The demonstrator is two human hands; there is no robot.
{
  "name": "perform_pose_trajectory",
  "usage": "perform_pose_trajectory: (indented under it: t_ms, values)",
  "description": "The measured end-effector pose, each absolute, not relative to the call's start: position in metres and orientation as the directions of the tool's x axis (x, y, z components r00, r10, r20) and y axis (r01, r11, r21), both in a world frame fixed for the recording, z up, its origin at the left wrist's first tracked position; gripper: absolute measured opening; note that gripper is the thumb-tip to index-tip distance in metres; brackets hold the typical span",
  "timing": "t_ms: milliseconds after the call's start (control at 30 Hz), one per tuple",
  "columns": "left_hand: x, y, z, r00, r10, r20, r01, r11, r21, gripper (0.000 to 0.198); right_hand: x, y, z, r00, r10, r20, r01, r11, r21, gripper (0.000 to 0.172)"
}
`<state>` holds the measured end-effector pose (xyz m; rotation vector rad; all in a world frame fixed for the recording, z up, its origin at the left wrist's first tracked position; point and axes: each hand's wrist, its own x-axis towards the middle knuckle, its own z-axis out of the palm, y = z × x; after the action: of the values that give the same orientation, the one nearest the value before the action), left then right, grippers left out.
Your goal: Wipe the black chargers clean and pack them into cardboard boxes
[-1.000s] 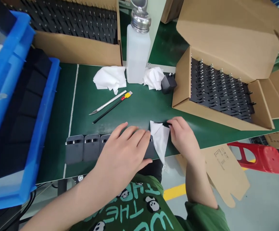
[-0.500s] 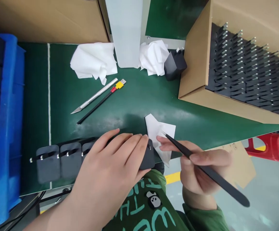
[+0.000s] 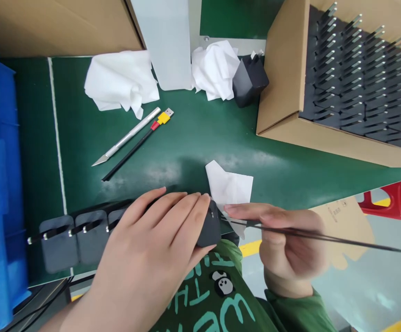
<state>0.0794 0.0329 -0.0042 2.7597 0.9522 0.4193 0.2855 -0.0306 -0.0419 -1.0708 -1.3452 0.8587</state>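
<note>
Head view: the row of black adapters is seen along the near edge of the green surface, its middle covered by the left hand. The fingers of that hand are set close together over the far side, the thumb at the near side; the row is clasped between them, though contact under the palm is hidden. Dark tweezers are pinched in the fingers of the right hand, tips directed left, close to the end adapter; whether it is touched cannot be told. A white wipe is partly covered by the right index finger. A craft knife and a USB cable are noted side by side farther back.

Handling, judged: the adapters are taken to be rigid, smooth and fairly light, apt to slide apart if unsupported; best held across both long sides, metal prongs avoided. The tweezers are judged light and springy, with tips easily bent; best gripped at mid-length, with gentle pressure.
</note>
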Motion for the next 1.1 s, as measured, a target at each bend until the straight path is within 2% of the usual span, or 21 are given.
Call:
perform_pose_trajectory:
  t_ms: [100,267,833,1100]
  values:
    - [0.0793,0.0329,-0.0042,0.753,0.627,0.199,0.57,-0.773,0.277,0.034,0.2779,-0.0312,-0.0434,0.078,0.945,0.319,-0.012,0.321,-0.947,0.028]
    - [0.0792,0.0321,-0.0045,0.745,0.635,0.204,0.578,-0.768,0.275,0.033,0.2781,-0.0319,-0.0439,0.026,0.946,0.323,0.02,0.322,-0.946,0.035]
    - [0.0793,0.0328,-0.0041,0.746,0.631,0.213,0.574,-0.772,0.273,0.034,0.2746,-0.0353,-0.0413,0.077,0.957,0.279,0.027,0.278,-0.96,0.027]
    - [0.0796,0.0328,-0.0031,0.748,0.633,0.199,0.575,-0.768,0.283,0.035,0.2736,-0.0353,-0.0396,0.083,0.95,0.301,0.026,0.299,-0.954,0.03]
